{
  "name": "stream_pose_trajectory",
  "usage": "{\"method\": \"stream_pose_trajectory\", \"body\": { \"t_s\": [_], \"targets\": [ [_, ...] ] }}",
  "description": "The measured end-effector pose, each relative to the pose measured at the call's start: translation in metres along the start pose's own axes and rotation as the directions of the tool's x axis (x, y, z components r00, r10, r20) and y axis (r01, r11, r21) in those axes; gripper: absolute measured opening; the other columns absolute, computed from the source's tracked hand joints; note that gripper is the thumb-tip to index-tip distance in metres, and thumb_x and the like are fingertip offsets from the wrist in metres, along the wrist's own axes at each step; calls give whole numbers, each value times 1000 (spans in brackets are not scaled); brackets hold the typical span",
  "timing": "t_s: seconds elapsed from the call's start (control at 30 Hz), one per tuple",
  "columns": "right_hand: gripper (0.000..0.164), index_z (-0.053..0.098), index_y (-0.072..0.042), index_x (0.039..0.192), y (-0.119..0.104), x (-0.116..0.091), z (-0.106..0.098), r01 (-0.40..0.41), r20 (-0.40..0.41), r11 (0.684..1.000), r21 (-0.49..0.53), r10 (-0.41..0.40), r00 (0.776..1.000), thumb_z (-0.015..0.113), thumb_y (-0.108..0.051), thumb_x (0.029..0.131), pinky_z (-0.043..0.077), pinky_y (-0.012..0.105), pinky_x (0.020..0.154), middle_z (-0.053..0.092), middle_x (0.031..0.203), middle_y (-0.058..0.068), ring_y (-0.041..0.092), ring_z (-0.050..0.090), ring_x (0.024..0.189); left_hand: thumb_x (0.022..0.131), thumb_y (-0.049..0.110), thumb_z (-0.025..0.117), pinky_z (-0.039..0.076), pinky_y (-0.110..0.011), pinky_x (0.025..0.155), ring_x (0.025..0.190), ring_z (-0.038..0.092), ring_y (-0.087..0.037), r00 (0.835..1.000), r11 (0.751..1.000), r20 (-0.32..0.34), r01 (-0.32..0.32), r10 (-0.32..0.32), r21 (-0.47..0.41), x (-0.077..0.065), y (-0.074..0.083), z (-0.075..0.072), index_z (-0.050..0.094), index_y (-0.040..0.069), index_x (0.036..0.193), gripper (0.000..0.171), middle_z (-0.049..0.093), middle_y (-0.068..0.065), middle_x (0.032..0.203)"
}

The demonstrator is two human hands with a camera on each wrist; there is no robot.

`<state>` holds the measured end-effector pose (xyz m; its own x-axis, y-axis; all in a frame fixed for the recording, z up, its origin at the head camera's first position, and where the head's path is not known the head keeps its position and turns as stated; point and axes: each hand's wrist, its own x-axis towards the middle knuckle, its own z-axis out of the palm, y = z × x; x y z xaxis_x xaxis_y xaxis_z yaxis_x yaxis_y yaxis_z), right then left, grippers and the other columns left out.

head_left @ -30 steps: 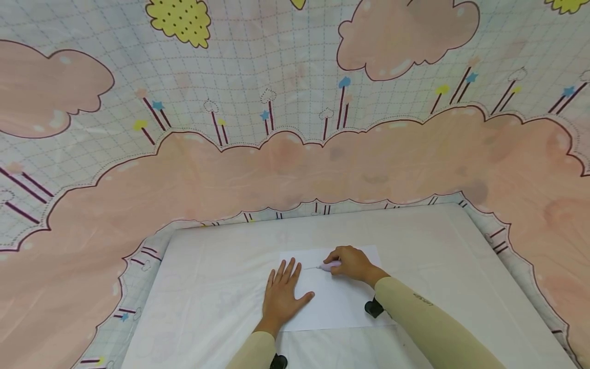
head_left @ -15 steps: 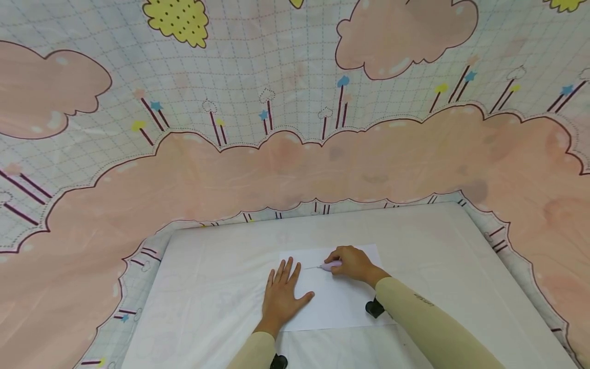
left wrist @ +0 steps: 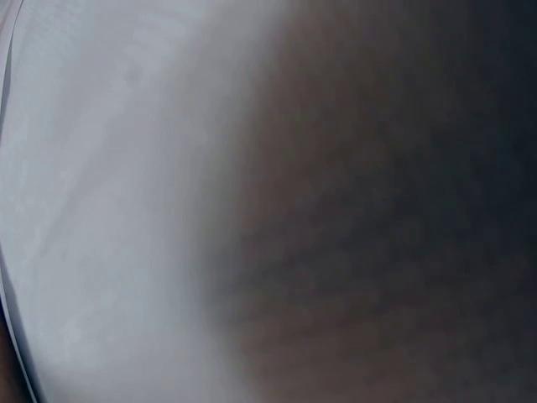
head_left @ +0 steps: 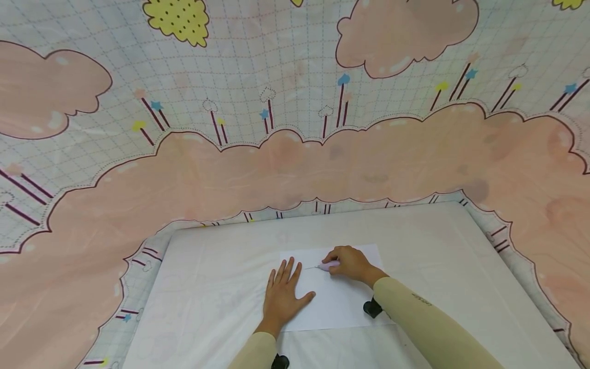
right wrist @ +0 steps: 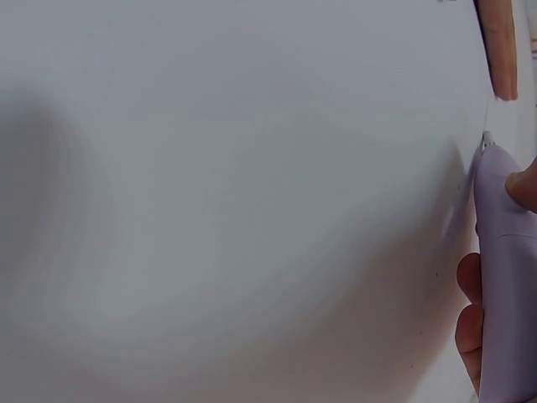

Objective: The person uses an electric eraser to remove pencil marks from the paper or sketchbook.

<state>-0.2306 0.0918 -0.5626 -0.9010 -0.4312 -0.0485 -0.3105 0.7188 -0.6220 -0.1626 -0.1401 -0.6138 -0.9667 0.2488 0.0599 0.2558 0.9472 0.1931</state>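
Note:
A sheet of white paper (head_left: 341, 307) lies on the white-covered table. My left hand (head_left: 281, 300) rests flat on the paper's left part, fingers spread and thumb out to the right. My right hand (head_left: 352, 264) grips a chunky lavender tool (head_left: 330, 265) with a short metal tip that points left at the paper. A thin line (head_left: 310, 268) runs on the paper between the tip and my left fingers. In the right wrist view, the thumb presses the top of the lavender tool (right wrist: 508, 269), with fingers curled beneath. The left wrist view is mostly dark and blurred.
The table (head_left: 216, 277) has a white cover, its far edge beyond the paper. A cloth printed with clouds and stars (head_left: 286, 169) surrounds it at the back and sides. Black wrist cameras (head_left: 372, 308) sit under both sleeves.
My right hand and the lavender tool have shifted very slightly to the left. My left hand stays in the same place on the paper.

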Motion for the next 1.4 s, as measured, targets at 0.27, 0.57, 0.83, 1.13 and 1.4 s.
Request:
{"method": "stream_pose_trajectory", "body": {
  "t_s": [0.27, 0.57, 0.83, 1.13, 1.4],
  "targets": [
    [21, 77, -14, 103, 0, -2, -3, 18, 14, 1000, -3, -18, 1000, 76, -11, 82, 54, 42, 92, 73, 101, -5, 18, 66, 100, 86, 77, 44, 12, -48, 123, 153, 12, -21, 1000, 1000, 9, 1, -1, -14, 1, 1, -1, 31, 22, 156, 90, 19, 1, 165],
    [20, 77, -14, 101, 8, -10, -9, 10, -8, 1000, -2, -10, 1000, 75, -9, 82, 54, 41, 91, 72, 100, -5, 17, 65, 98, 85, 78, 44, 10, -47, 124, 153, 11, -21, 1000, 1000, 27, 11, -10, -13, 0, 1, -2, 30, 23, 156, 90, 18, 1, 165],
    [21, 77, -10, 103, 12, -14, -14, 28, 0, 999, 36, -28, 1000, 74, -7, 82, 53, 41, 90, 73, 102, -1, 19, 64, 98, 85, 78, 43, 9, -47, 124, 153, 10, -20, 999, 1000, 36, 13, -13, -14, 0, 1, -4, 29, 24, 156, 91, 17, 2, 165],
    [21, 77, -12, 104, 13, -7, -11, 54, 14, 998, 44, -55, 998, 74, -10, 83, 53, 39, 90, 72, 101, -3, 17, 64, 98, 85, 78, 43, 10, -47, 124, 153, 12, -21, 1000, 1000, 23, 9, -8, -18, 0, 3, -6, 31, 23, 156, 90, 19, 1, 165],
    [21, 77, -12, 104, 8, -2, -6, 72, 17, 996, 46, -73, 997, 74, -10, 83, 54, 40, 91, 73, 102, -2, 18, 65, 99, 86, 79, 42, 12, -47, 123, 153, 13, -21, 1000, 1000, 19, 6, -6, 1, 2, 3, -5, 31, 23, 156, 90, 19, 1, 165]
  ]
}}
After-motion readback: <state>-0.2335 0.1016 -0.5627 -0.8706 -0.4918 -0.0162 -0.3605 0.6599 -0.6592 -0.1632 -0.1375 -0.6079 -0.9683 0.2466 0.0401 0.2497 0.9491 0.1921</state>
